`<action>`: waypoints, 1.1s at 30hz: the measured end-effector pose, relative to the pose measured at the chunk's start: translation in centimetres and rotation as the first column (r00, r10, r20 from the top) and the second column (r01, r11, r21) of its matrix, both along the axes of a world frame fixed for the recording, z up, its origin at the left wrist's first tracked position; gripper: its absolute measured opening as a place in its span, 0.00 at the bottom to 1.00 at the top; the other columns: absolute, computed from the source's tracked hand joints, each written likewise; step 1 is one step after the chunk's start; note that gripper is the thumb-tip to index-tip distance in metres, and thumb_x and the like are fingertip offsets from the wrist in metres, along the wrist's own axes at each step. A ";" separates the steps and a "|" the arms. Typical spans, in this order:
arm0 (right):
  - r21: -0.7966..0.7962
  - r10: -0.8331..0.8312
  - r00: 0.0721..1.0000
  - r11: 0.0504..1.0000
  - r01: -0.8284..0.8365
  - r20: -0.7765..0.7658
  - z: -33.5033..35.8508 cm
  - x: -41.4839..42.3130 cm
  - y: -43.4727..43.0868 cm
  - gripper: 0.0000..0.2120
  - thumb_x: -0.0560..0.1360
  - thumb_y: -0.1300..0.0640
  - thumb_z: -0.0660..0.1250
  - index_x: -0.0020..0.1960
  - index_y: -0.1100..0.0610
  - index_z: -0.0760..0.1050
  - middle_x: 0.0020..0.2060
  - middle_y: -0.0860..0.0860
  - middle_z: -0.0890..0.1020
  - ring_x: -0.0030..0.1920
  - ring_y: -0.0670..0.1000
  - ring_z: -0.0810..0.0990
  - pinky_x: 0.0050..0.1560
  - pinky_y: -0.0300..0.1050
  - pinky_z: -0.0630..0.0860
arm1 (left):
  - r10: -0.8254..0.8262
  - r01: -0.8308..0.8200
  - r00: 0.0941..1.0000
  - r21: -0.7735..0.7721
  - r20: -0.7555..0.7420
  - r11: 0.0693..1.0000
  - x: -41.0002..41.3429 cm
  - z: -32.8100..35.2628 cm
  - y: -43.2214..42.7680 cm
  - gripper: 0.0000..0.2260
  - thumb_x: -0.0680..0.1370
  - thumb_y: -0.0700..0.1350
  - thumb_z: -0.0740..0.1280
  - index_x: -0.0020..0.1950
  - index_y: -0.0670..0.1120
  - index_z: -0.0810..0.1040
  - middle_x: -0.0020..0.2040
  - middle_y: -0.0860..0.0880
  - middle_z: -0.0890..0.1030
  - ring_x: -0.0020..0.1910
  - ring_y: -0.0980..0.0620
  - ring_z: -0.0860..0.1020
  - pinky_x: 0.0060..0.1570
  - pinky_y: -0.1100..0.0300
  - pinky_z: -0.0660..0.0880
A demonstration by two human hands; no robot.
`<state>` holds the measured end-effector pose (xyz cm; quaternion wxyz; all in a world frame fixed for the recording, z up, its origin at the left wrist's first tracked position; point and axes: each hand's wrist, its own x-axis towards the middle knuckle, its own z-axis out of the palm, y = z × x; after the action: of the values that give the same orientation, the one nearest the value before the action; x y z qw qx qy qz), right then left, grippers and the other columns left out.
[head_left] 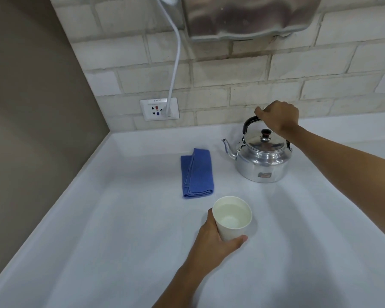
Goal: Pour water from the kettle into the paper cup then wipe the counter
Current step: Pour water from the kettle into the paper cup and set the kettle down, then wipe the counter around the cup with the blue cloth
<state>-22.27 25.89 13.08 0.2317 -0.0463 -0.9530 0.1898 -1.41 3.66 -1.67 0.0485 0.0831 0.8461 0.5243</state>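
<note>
- Closest to me, my left hand [211, 237] is curled around the lower part of the paper cup [231, 218], thumb across its near side; the cup stands upright on the tabletop [98, 241] and I can see clear water inside.
- My right hand [278, 117] is closed over the black handle of the kettle [262, 158], which sits upright on the tabletop, lid on, spout pointing left.
- Between cup and kettle, toward the left, a folded blue cloth [197, 174] lies flat, apart from both.
- White tabletop runs back to a pale brick wall with a wall socket [159, 108] and a white cable [175, 70] plugged in.
- Right forearm reaches in from the right edge; left forearm comes up from the bottom.
</note>
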 end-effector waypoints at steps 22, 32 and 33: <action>-0.017 0.189 0.981 0.982 -0.190 -0.046 -15.4 18.9 -1.9 0.23 0.72 0.47 0.54 0.58 0.62 0.70 0.56 0.61 0.76 0.58 0.60 0.71 0.59 0.50 0.64 | 0.192 -0.142 0.972 0.312 -0.136 0.939 0.5 3.1 -4.1 0.26 0.73 0.62 0.62 0.69 0.58 0.62 0.69 0.65 0.64 0.68 0.65 0.62 0.65 0.70 0.60; 0.233 0.101 0.952 0.957 -0.172 0.290 -17.4 20.1 -3.2 0.33 0.78 0.45 0.34 0.67 0.60 0.68 0.66 0.58 0.73 0.66 0.59 0.70 0.66 0.52 0.56 | 0.011 -0.154 0.956 -0.469 -0.294 0.870 -12.5 1.3 -3.2 0.22 0.80 0.50 0.56 0.74 0.47 0.58 0.76 0.44 0.55 0.74 0.44 0.54 0.72 0.51 0.53; 0.220 0.108 0.953 0.960 -0.174 0.282 -17.4 20.1 -3.2 0.33 0.78 0.44 0.33 0.68 0.60 0.66 0.68 0.57 0.71 0.68 0.58 0.68 0.66 0.51 0.53 | -0.010 -0.157 0.957 -0.546 -0.290 0.823 -13.7 1.0 -2.9 0.23 0.80 0.51 0.55 0.74 0.48 0.56 0.76 0.44 0.53 0.74 0.43 0.53 0.72 0.50 0.52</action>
<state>-2.20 22.69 -4.31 0.0908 0.0256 -0.9923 0.0804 -15.12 0.79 -0.69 -0.0698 0.1056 0.9635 0.2358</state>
